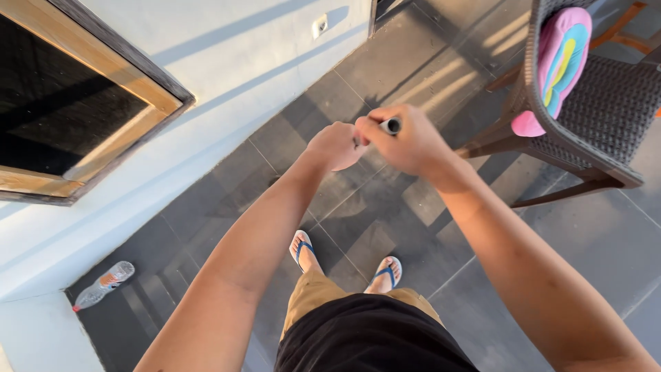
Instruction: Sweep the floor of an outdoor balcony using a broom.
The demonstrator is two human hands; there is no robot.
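Plastic bottle (pixel 103 284) lies on dark floor tiles (pixel 564 227) at far left, against white wall (pixel 227 76) below wood-framed window (pixel 76 103). Left hand (pixel 335 145) centre frame, closed in fist; what it grips cannot tell. Right hand (pixel 406 141) just beside, touching left, fingers wrapped tight round thin dark rod (pixel 391 125), grey end poking out above thumb. Feet in blue flip-flops (pixel 301 246) below. Woven chair (pixel 606 103) with pink cushion (pixel 559 62) at right.

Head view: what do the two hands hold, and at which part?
Both hands, right hand and left hand, close around the top end of a thin pole; the rest is hidden.
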